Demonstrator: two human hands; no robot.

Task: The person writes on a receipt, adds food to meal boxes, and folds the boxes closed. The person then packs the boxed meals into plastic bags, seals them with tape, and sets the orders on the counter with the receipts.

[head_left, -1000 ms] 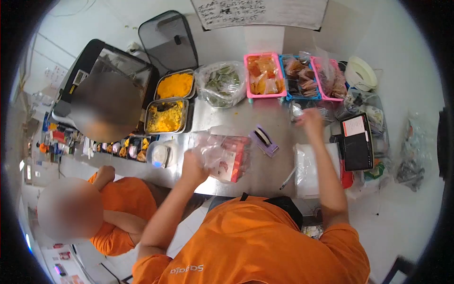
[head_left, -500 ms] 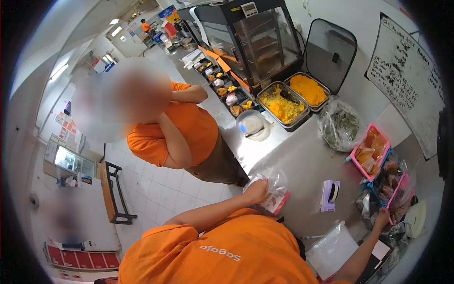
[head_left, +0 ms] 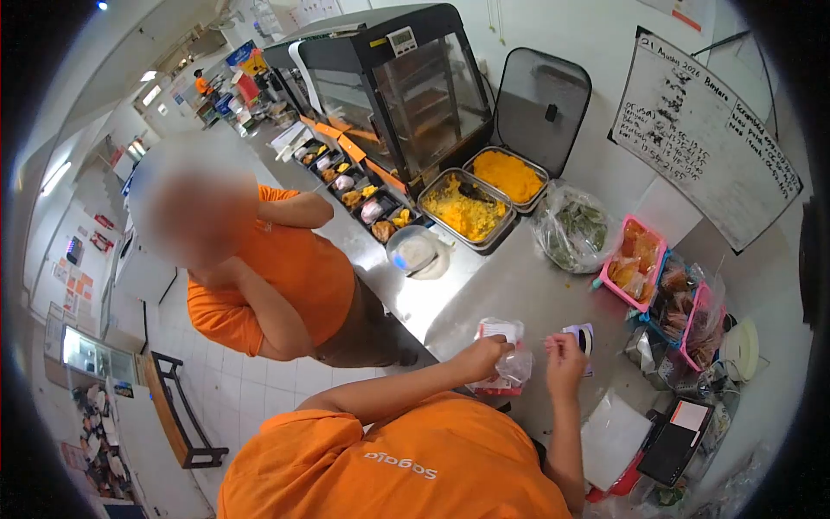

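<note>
My left hand (head_left: pixel 486 356) is closed on a clear plastic bag (head_left: pixel 516 368) above the steel counter. A red-and-white printed packet (head_left: pixel 500 329) shows around and under the bag; I cannot tell whether it lies inside. Just to the right, my right hand (head_left: pixel 566 356) is raised with its fingers pinched. Something small and pinkish may be at the fingertips, too small to name. Directly behind that hand stands a purple tape dispenser (head_left: pixel 587 344), partly covered by it.
Pink basket (head_left: pixel 635 264) with sachets, a bag of green leaves (head_left: pixel 575 227) and food pans (head_left: pixel 467 208) line the wall side. A round clear tub (head_left: pixel 413 251) and filled black trays (head_left: pixel 363 203) sit further left. A co-worker (head_left: pixel 277 277) stands across the counter's left edge.
My right hand has come back from the pink and blue baskets to beside my left hand. The left hand still grips the bag. The view has shifted right.
</note>
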